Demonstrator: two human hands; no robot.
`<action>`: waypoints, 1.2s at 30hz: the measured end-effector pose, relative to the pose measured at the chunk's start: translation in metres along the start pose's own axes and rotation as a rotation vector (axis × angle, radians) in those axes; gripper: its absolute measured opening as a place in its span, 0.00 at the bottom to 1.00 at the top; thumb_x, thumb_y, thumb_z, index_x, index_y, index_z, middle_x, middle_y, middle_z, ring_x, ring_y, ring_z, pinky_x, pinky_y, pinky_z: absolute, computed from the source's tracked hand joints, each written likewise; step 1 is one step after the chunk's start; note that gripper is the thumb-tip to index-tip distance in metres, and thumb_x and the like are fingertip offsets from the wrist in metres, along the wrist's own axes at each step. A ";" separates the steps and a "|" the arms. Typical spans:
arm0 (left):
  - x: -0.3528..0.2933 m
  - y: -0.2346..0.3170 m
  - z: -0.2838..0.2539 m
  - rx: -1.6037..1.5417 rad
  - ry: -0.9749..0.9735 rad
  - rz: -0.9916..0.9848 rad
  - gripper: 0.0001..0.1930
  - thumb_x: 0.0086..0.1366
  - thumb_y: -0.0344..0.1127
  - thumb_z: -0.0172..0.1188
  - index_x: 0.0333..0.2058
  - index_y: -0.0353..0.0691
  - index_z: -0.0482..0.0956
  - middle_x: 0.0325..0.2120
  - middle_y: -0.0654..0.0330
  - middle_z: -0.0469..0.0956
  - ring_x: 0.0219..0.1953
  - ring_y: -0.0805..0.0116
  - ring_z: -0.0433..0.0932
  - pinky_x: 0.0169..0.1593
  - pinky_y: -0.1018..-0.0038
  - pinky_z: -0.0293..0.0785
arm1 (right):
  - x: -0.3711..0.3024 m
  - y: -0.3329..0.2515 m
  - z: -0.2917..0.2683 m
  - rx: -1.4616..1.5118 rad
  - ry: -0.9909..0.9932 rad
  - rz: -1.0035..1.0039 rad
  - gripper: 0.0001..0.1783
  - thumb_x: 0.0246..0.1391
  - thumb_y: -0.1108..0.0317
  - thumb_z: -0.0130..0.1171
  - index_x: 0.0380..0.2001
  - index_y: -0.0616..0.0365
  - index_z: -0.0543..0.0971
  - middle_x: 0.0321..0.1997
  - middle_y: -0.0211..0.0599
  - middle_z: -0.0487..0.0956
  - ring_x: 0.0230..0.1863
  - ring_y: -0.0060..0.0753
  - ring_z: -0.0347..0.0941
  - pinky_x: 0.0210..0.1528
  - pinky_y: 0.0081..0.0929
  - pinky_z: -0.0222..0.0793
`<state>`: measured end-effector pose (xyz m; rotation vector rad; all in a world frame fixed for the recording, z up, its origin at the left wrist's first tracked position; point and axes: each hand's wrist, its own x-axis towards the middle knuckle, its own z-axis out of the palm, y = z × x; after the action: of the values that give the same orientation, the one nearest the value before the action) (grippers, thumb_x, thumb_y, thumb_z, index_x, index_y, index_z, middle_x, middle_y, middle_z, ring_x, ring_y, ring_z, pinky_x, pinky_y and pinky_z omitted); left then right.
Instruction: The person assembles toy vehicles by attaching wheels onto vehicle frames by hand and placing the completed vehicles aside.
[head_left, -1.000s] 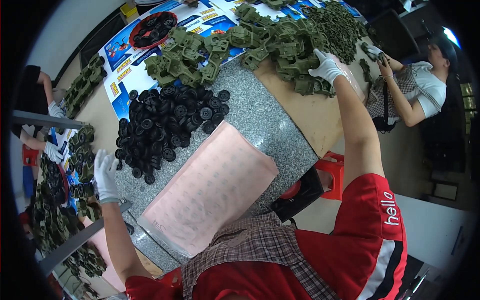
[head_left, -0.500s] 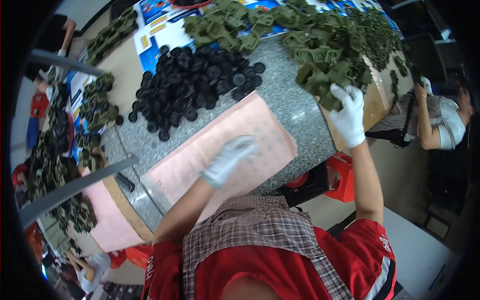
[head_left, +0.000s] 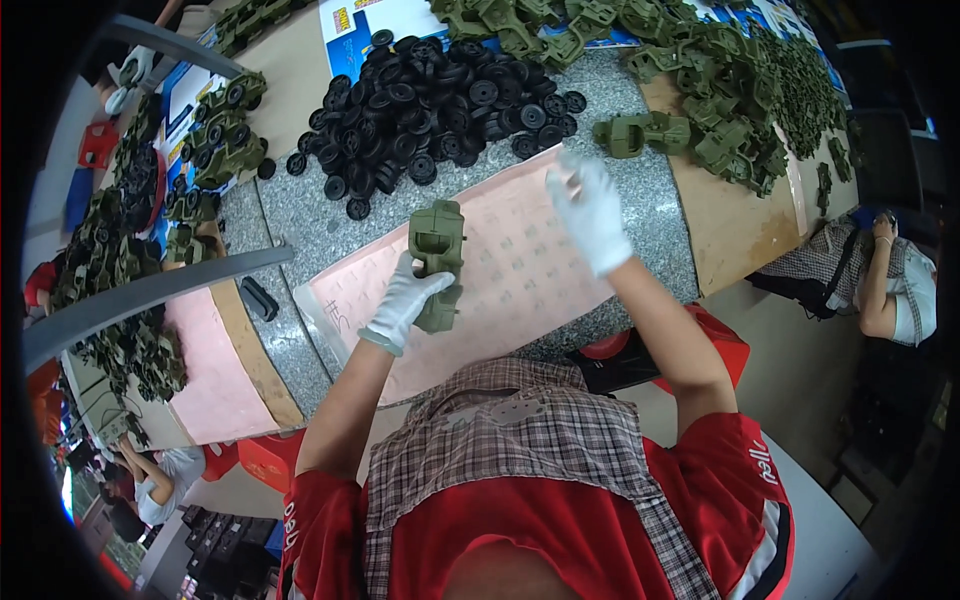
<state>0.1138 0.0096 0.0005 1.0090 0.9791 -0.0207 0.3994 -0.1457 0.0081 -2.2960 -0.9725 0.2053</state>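
A green plastic toy jeep body [head_left: 436,232] stands out over the pink sheet [head_left: 500,250], held at its near side by my white-gloved left hand [head_left: 400,305]. The fingers and thumb of that hand close around it. My right hand [head_left: 592,215], gloved too, is raised above the sheet's far right corner. Motion blurs its fingers, and whether they hold anything does not show. Beyond it on the stone tabletop lies a pile of black toy wheels [head_left: 430,110]. Another green jeep body [head_left: 640,134] rests on the table just past my right hand.
Several green jeep bodies [head_left: 725,100] heap at the far right, with small green parts [head_left: 800,90] beside them. On the left, a grey bar [head_left: 160,285] crosses in front of a second pink sheet [head_left: 215,370] and more toys. Other people sit at both sides.
My left hand has taken hold of a jeep body over the sheet. My right hand has left the heap of bodies and moved left toward the wheels. One body now lies apart from the heap.
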 end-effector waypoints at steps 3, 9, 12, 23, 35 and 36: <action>-0.007 -0.016 -0.015 0.532 0.197 0.166 0.28 0.60 0.35 0.71 0.58 0.43 0.72 0.47 0.50 0.82 0.41 0.51 0.86 0.44 0.55 0.85 | 0.063 0.015 0.035 -0.116 0.184 -0.059 0.30 0.55 0.51 0.72 0.56 0.52 0.78 0.55 0.52 0.81 0.52 0.52 0.80 0.55 0.44 0.77; -0.019 -0.006 0.001 1.196 0.409 0.326 0.32 0.58 0.50 0.68 0.58 0.43 0.73 0.43 0.45 0.81 0.38 0.44 0.85 0.42 0.53 0.81 | 0.095 0.025 0.069 -0.384 0.013 0.211 0.31 0.53 0.44 0.71 0.54 0.51 0.80 0.52 0.50 0.82 0.52 0.54 0.81 0.55 0.47 0.77; -0.020 0.001 0.009 1.325 0.444 0.291 0.34 0.56 0.46 0.72 0.61 0.48 0.74 0.45 0.49 0.81 0.40 0.50 0.85 0.43 0.57 0.82 | 0.091 0.026 0.064 -0.386 0.102 0.132 0.30 0.56 0.44 0.68 0.55 0.51 0.80 0.53 0.49 0.82 0.52 0.54 0.81 0.54 0.48 0.77; -0.030 -0.048 0.015 1.548 0.458 0.704 0.37 0.55 0.46 0.71 0.64 0.49 0.73 0.49 0.56 0.76 0.52 0.56 0.77 0.57 0.52 0.69 | -0.031 -0.032 0.027 0.905 -0.496 0.415 0.23 0.62 0.72 0.65 0.60 0.60 0.79 0.50 0.35 0.81 0.43 0.25 0.81 0.48 0.26 0.82; -0.038 -0.042 -0.005 1.484 0.404 0.732 0.37 0.48 0.55 0.75 0.56 0.46 0.79 0.52 0.56 0.77 0.58 0.52 0.75 0.64 0.48 0.67 | -0.067 -0.044 0.025 1.586 -0.868 0.703 0.31 0.63 0.74 0.59 0.68 0.69 0.68 0.58 0.45 0.80 0.51 0.48 0.82 0.61 0.49 0.79; -0.034 -0.046 -0.007 1.421 0.313 0.630 0.35 0.49 0.55 0.75 0.54 0.46 0.80 0.49 0.56 0.79 0.55 0.52 0.77 0.59 0.51 0.73 | -0.066 -0.046 0.025 1.580 -0.879 0.703 0.31 0.63 0.74 0.59 0.68 0.69 0.68 0.58 0.45 0.80 0.51 0.48 0.82 0.61 0.49 0.79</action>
<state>0.0691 -0.0250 -0.0094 2.6619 0.8082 -0.0370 0.3154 -0.1550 0.0096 -0.8396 -0.0307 1.6485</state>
